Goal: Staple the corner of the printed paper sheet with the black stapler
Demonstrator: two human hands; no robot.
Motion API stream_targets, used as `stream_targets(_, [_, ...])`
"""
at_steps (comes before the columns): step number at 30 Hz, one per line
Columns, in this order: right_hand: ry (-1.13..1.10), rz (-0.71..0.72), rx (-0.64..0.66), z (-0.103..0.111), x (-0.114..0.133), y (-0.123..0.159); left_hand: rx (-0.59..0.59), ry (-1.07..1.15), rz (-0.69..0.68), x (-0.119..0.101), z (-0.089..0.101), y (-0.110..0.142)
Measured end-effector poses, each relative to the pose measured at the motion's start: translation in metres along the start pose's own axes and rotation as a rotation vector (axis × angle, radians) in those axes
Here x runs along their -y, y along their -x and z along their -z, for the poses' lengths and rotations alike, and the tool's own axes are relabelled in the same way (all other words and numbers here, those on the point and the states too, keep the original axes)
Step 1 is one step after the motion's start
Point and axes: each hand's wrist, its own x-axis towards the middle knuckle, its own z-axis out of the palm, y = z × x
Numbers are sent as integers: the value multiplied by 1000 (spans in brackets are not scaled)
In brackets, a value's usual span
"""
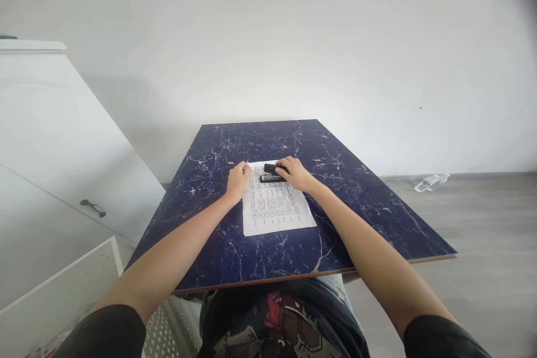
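Printed paper sheets [277, 210] lie on a dark blue marbled table [285, 257], the text turned sideways to me. On their upper part rests a black stapler [272, 178], its two arms apart, with a metallic strip showing along the lower one. My right hand [295, 173] grips the stapler from the right, fingers over its upper arm. At the left edge of the sheets, my left hand [239, 180] is closed with its fingertips against the paper. A small greyish piece [230, 163], too small to name, lies just beyond my left hand.
A white cabinet [54, 123] with a dark handle stands to the left. Below it is a white-rimmed container [62, 274]. The wall [268, 39] rises behind the table. A clear plastic item [431, 182] lies on the floor at right.
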Motion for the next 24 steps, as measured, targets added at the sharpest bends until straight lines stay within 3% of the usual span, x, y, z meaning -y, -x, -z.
stream_targets(4, [-112,-301,-156,12,-8,-2,2,10,13,-1,1,2])
stream_targets(7, [-452,-572,-83,15,-15,0,21,39,33,-3,2,2])
stream_targets(9, [-669,-666,10,15,-15,3,33,46,46,-4,3,2])
stream_targets(12, [-845,-726,113,12,-9,6,38,53,64,-4,3,2])
stream_targets(16, [-1089,-780,137,9,-3,6,46,61,73,-3,3,1])
stream_targets(24, [-1184,-765,92,3,-13,6,37,74,61,3,-1,0])
